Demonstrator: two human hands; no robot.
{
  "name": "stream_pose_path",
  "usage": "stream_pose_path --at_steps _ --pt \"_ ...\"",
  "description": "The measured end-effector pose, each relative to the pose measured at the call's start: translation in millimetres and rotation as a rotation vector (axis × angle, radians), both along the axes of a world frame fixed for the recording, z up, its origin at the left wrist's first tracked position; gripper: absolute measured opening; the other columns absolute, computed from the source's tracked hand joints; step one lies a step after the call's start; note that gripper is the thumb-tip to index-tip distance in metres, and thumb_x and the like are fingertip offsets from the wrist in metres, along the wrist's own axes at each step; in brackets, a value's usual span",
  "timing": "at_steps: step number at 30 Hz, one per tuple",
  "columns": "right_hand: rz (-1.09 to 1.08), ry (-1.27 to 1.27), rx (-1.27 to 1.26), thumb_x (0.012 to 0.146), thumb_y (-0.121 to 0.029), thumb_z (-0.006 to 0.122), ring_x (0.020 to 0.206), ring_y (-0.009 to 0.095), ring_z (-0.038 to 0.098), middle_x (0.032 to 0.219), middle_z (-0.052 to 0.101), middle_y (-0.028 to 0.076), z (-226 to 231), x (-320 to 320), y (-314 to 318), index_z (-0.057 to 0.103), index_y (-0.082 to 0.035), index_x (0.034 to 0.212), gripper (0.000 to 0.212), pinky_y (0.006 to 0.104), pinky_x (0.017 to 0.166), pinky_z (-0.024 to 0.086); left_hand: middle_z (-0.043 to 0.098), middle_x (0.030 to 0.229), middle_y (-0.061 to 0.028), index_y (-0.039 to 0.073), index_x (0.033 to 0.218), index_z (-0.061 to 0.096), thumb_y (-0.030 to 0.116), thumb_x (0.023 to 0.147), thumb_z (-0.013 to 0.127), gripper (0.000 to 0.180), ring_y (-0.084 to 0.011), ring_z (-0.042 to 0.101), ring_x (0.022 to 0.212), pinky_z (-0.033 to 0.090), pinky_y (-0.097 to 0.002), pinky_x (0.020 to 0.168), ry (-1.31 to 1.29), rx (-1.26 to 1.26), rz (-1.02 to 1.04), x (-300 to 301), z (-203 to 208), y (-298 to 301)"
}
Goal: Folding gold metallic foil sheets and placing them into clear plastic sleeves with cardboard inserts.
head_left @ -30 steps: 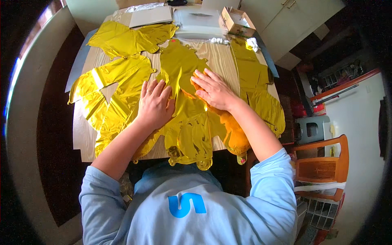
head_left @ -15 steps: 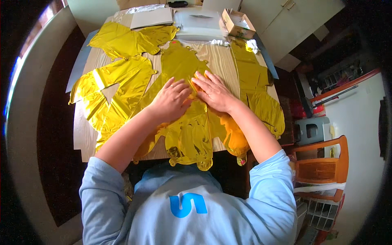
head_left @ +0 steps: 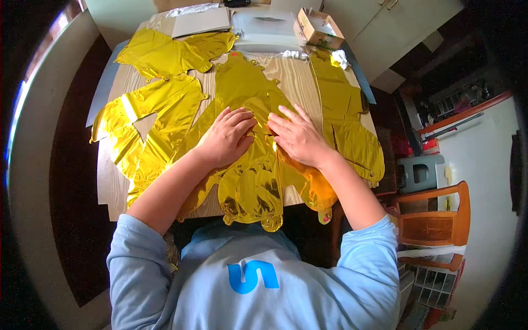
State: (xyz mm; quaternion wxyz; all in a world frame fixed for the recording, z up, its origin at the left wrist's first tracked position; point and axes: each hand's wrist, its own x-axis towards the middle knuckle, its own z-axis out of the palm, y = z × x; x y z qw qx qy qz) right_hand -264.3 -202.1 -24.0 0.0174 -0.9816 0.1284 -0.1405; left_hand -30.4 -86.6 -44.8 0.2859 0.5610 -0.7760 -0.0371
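Observation:
A flat, uninflated gold foil balloon [head_left: 237,82] lies across the middle of the table, its lower lobes reaching over the near edge. My left hand [head_left: 226,137] rests on it left of the middle, fingers stretched out and close together. Lying flat to the right of the middle, my right hand [head_left: 300,136] has its fingers spread. Neither hand grips anything. Wrinkles and shiny reflections run over the balloon between and below the hands. Under my right forearm the foil looks orange. Both forearms hide parts of its sides.
More flat gold foil balloons lie to the left [head_left: 170,104], far left [head_left: 165,52] and right [head_left: 342,104] on the wooden table [head_left: 294,74]. A cardboard box [head_left: 319,30], clear plastic sheets [head_left: 264,33] and a grey board [head_left: 201,23] are at the back. A wooden chair [head_left: 432,228] stands at right.
My right hand has slid right and slightly toward me, its fingers more spread. My left hand has shifted slightly nearer and left. The gap between the hands is wider, and the foil's lower folds look different.

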Motion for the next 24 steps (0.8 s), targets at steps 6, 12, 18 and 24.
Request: stream_pose_path --at_steps 6,12,18,24 --pt "0.009 -0.004 0.012 0.095 -0.019 0.063 0.135 0.032 0.05 0.14 0.06 0.01 -0.3 -3.3 1.7 0.065 -0.005 0.129 0.037 0.0536 0.119 0.027 0.063 0.124 -0.0171 0.003 0.121 0.064 0.018 0.092 0.064 0.032 -0.0356 0.057 0.121 0.043 -0.0478 0.105 -0.023 0.002 -0.077 6.9 19.9 -9.8" --pt "0.033 0.025 -0.033 0.094 -0.02 0.063 0.132 0.031 0.053 0.136 0.062 0.01 -1.7 -3.7 -4.3 0.065 -0.005 0.128 0.037 0.0536 0.118 0.029 0.065 0.121 -0.0157 0.003 0.117 0.066 0.014 0.09 0.063 0.029 -0.0348 0.059 0.117 0.045 -0.0456 0.102 -0.071 -0.008 -0.196 -12.0 26.7 -44.9" --pt "0.013 0.04 0.012 0.095 -0.021 0.062 0.129 0.031 0.054 0.137 0.061 0.01 0.1 -1.8 -1.1 0.061 -0.006 0.133 0.041 0.0535 0.118 0.029 0.063 0.131 -0.013 0.003 0.119 0.066 0.017 0.093 0.059 0.031 -0.0344 0.056 0.125 0.042 -0.0466 0.108 -0.169 -0.031 -0.155 -0.2 2.9 -84.8" --pt "0.029 -0.129 0.021 0.094 -0.024 0.063 0.123 0.031 0.056 0.129 0.065 0.01 -11.4 -5.2 -2.1 0.065 -0.007 0.121 0.032 0.0561 0.117 0.03 0.057 0.141 -0.0149 0.007 0.128 0.063 0.023 0.095 0.059 0.036 -0.0355 0.05 0.134 0.035 -0.052 0.114 -0.24 -0.034 -0.109 16.3 -0.8 -103.3"
